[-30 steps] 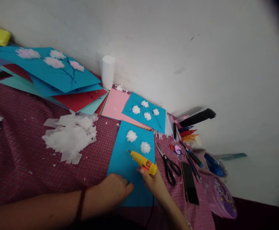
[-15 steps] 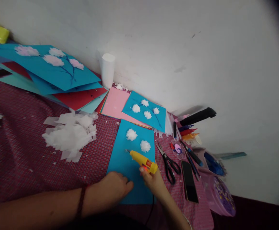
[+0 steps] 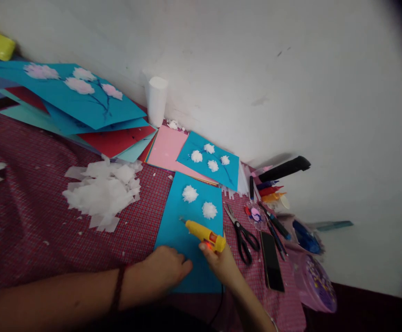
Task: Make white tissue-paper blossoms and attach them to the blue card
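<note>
My right hand (image 3: 220, 263) grips a yellow glue gun (image 3: 204, 234), with a red light showing near its grip. The gun's metal tip points left over a blue sheet of paper (image 3: 173, 235), just below two white crumpled-paper flowers, the left flower (image 3: 189, 194) and the right flower (image 3: 209, 210). Whether the tip touches the sheet I cannot tell. My left hand (image 3: 164, 268) rests on the sheet's lower left part, its fingers curled in and nothing seen in them. A cord runs down from below my right hand.
Right of the sheet lie black-handled scissors (image 3: 244, 237), a phone (image 3: 272, 262) and pens. White paper pieces (image 3: 104, 193) are heaped at left. Behind are a finished-looking blue card (image 3: 221, 170), pink paper (image 3: 166, 147), a white roll (image 3: 157, 101) and stacked cards (image 3: 93, 110) against the wall.
The view has shifted very slightly. The glue gun's tip sits a touch further left and lower over the blue sheet; my left hand stays in place.
</note>
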A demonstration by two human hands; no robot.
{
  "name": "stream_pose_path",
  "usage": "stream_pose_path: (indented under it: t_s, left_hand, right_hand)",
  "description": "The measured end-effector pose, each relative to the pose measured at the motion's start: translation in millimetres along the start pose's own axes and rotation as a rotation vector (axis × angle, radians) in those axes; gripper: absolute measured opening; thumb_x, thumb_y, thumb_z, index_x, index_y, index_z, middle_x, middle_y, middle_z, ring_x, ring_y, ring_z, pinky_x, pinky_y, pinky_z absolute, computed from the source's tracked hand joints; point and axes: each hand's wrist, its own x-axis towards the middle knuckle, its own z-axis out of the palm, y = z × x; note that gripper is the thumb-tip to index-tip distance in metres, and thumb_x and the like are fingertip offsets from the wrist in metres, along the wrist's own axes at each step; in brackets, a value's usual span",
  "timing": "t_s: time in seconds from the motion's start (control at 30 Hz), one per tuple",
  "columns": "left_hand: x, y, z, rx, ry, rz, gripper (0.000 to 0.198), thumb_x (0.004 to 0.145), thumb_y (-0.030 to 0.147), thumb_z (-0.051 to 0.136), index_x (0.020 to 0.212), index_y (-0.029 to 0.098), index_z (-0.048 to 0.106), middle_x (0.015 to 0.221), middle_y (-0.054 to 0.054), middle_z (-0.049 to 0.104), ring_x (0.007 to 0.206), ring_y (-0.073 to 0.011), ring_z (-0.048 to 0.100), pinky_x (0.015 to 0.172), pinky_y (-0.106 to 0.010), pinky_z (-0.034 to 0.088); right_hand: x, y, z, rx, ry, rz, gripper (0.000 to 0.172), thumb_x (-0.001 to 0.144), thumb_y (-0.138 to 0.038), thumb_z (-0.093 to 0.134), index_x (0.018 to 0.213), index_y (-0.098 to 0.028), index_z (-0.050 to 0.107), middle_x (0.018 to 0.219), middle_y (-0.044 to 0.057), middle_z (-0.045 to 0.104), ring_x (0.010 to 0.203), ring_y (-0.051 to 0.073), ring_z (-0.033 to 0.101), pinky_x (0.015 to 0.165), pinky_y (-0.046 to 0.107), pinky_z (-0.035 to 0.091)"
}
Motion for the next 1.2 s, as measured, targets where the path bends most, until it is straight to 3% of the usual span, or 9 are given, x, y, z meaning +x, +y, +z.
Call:
stream_pose_path:
  t_s: [0.3, 0.5, 0.77, 0.97, 1.2]
  left_hand:
    - [-1, -1, 5.7, 0.024, 0.043, 0.016, 0.012, 0.08, 0.014, 0.061, 0.086, 0.017, 0.052, 0.072, -0.004, 0.065, 0.059, -0.0222, 0.064, 0.049, -0.029, 0.046]
    - [0, 1, 3.6, 0.025, 0.053, 0.012, 0.009, 0.081, 0.014, 0.06, 0.085, 0.016, 0.053, 0.071, -0.005, 0.064, 0.06, -0.0199, 0.063, 0.05, -0.026, 0.044]
    - [-1, 1, -3.4, 0.029, 0.002, 0.012, 0.01, 0.08, 0.014, 0.06, 0.088, 0.017, 0.054, 0.073, -0.004, 0.066, 0.06, -0.0224, 0.064, 0.049, -0.029, 0.047]
    - [-2, 1, 5.0, 0.022, 0.032, 0.006, 0.01, 0.081, 0.014, 0.059, 0.087, 0.018, 0.052, 0.073, -0.004, 0.065, 0.06, -0.0228, 0.063, 0.05, -0.03, 0.048]
    - [-1, 1, -2.1, 0.007, 0.009, 0.003, 0.011, 0.08, 0.012, 0.058, 0.087, 0.017, 0.052, 0.073, -0.005, 0.065, 0.06, -0.0222, 0.064, 0.051, -0.029, 0.047]
  right_hand:
    - [5, 2, -1, 0.045, 0.008, 0.02, 0.036, 0.083, -0.05, 0.056, 0.092, -0.015, 0.06, 0.062, -0.002, 0.049, 0.05, 0.01, 0.041, 0.043, 0.02, 0.034]
    - [12, -8, -1, 0.029, -0.034, -0.041, 0.031, 0.082, -0.046, 0.058, 0.085, -0.016, 0.056, 0.064, -0.003, 0.047, 0.053, 0.009, 0.04, 0.048, 0.02, 0.036]
    - [8, -2, -3, -0.121, -0.025, -0.081, 0.028, 0.083, -0.043, 0.058, 0.079, -0.016, 0.056, 0.063, -0.003, 0.048, 0.055, 0.011, 0.042, 0.05, 0.022, 0.035]
    - [6, -6, -2, 0.003, -0.028, -0.067, 0.025, 0.084, -0.041, 0.057, 0.088, -0.017, 0.052, 0.068, -0.003, 0.049, 0.058, 0.011, 0.042, 0.052, 0.022, 0.037]
    - [10, -3, 1, -0.047, -0.007, -0.063, 0.028, 0.083, -0.044, 0.056, 0.078, -0.017, 0.052, 0.063, -0.004, 0.045, 0.054, 0.01, 0.039, 0.048, 0.021, 0.035]
